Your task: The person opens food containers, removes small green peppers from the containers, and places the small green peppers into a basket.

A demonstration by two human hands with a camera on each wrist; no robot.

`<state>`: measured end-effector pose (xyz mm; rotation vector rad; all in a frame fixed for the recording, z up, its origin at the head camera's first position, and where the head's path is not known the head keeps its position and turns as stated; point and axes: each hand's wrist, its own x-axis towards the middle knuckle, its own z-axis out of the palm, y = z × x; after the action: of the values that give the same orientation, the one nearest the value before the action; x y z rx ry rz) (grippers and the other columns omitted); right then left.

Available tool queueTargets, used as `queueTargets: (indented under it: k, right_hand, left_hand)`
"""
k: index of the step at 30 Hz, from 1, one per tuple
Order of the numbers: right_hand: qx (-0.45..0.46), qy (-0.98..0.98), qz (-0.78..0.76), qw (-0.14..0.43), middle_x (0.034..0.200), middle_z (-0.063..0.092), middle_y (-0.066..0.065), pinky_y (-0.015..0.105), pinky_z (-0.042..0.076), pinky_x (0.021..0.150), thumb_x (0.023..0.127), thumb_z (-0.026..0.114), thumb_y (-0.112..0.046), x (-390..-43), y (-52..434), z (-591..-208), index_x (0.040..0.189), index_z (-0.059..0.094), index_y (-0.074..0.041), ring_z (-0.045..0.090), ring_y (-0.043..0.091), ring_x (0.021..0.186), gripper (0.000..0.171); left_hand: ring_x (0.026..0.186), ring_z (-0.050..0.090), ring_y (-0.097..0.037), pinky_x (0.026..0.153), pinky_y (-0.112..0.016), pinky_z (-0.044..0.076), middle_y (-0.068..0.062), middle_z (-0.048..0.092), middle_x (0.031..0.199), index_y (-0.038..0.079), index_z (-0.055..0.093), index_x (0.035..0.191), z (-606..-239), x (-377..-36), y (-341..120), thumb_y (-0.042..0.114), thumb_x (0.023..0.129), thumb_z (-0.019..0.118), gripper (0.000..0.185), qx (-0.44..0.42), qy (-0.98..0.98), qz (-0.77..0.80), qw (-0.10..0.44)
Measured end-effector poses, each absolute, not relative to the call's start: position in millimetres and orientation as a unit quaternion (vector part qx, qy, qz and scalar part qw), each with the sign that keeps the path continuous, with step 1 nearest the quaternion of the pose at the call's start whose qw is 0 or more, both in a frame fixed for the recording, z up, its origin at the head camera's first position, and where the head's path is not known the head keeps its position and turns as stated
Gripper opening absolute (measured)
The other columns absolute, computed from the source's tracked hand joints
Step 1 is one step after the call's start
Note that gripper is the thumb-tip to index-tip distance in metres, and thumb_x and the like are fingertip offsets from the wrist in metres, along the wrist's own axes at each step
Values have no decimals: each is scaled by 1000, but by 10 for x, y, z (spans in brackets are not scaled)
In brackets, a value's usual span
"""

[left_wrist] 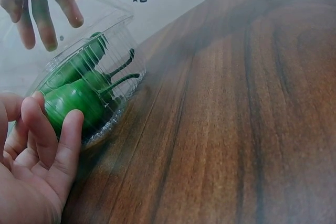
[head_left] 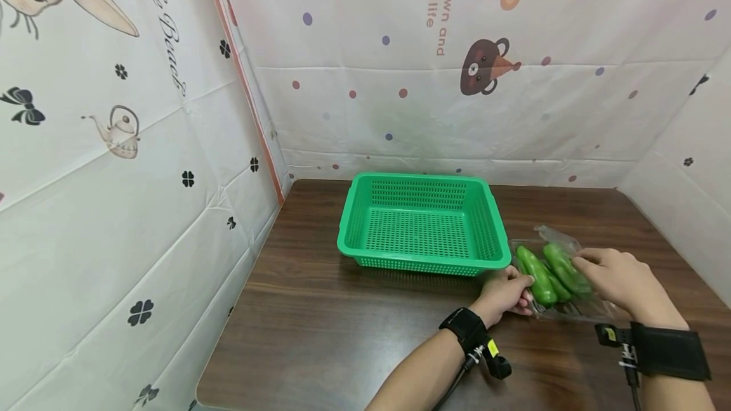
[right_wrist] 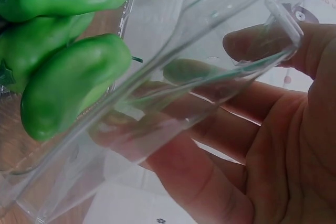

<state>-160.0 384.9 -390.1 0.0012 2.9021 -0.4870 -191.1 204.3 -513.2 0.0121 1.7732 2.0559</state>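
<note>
Several green peppers (head_left: 535, 276) lie in a clear plastic box (head_left: 577, 313) at the right of the table. My left hand (head_left: 502, 295) grips the near left side of this box. In the left wrist view, the fingers (left_wrist: 68, 140) lie against its wall beside the peppers. My right hand (head_left: 628, 281) holds the raised clear lid (right_wrist: 226, 11), its thumb on one side and the fingers seen through the plastic on the other. The lid stands tilted over the peppers (right_wrist: 76, 85), leaving the box partly uncovered.
A green plastic basket (head_left: 422, 260) with perforated walls stands left of the box, close to my left hand. Under everything is a dark brown wooden table (head_left: 320, 335). Printed white sheets (head_left: 354, 119) hang behind it and at both sides.
</note>
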Motion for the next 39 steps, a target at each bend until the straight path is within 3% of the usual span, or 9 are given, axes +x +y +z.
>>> queueTargets:
  k: [6, 13, 28, 39]
  right_hand:
    - [4, 981, -163, 102, 118, 64, 37, 54, 50, 68, 109, 34, -45, -1607, 3886, -3894, 137, 53, 14, 68, 22, 74, 68]
    - [9, 987, -139, 81, 124, 59, 42, 62, 48, 71, 108, 36, -46, -1583, 3909, -3850, 136, 54, 13, 62, 56, 100, 68]
    - [44, 989, -120, 78, 123, 56, 45, 69, 45, 76, 108, 34, -48, -1568, 3855, -3801, 135, 49, 21, 56, 62, 104, 75]
    - [76, 987, -114, 90, 126, 51, 47, 69, 45, 75, 108, 32, -42, -1516, 3825, -3731, 137, 44, 21, 53, 65, 105, 70]
  left_hand:
    - [45, 48, -9, 51, -32, 57, 1, 54, 57, 16, 57, 77, -5145, -1907, 2036, 18, 96, 67, 22, 4, 637, 741, 212]
    - [45, 48, -8, 48, -27, 54, 2, 54, 56, 17, 56, 76, -5168, -1927, 2041, 19, 96, 67, 23, -2, 634, 743, 216]
    - [45, 49, -10, 51, -32, 56, 0, 55, 57, 14, 57, 76, -5179, -1938, 2068, 20, 96, 69, 24, -4, 646, 735, 206]
    - [45, 50, -9, 51, -32, 56, 0, 55, 56, 15, 56, 75, -5206, -1959, 2081, 21, 95, 69, 25, -3, 649, 732, 209]
